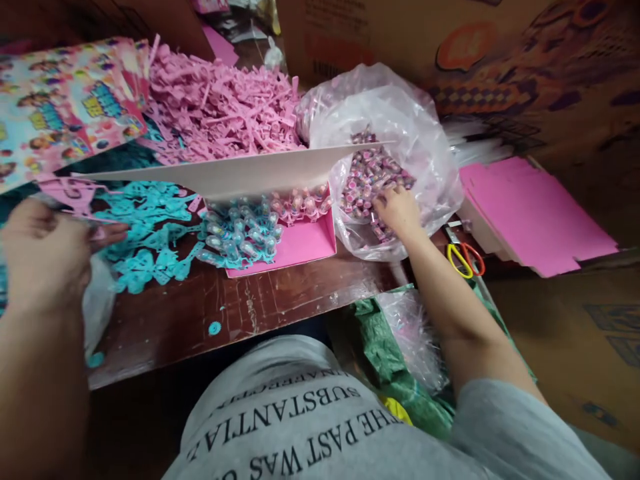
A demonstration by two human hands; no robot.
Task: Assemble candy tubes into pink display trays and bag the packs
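Pinching a thin pink openwork plastic piece [67, 189], the left hand [47, 247] is beside flat turquoise pieces [143, 233] on the desk [170, 320]; farther right, the right hand [399, 210] touches small pink-purple pieces [367, 177] inside a clear bag [425, 127], its grip unclear.

Over my remote feed I see pink parts [225, 110], turquoise parts [155, 223], a box [300, 248] with a pink inside, mauve pieces [373, 175], a multicoloured cartoon-print sheet [70, 100], pink cards [540, 213], scissors [459, 247] with yellow and red loops, a reddish-brown table [170, 320], a grey shirt [310, 407] lettered black.
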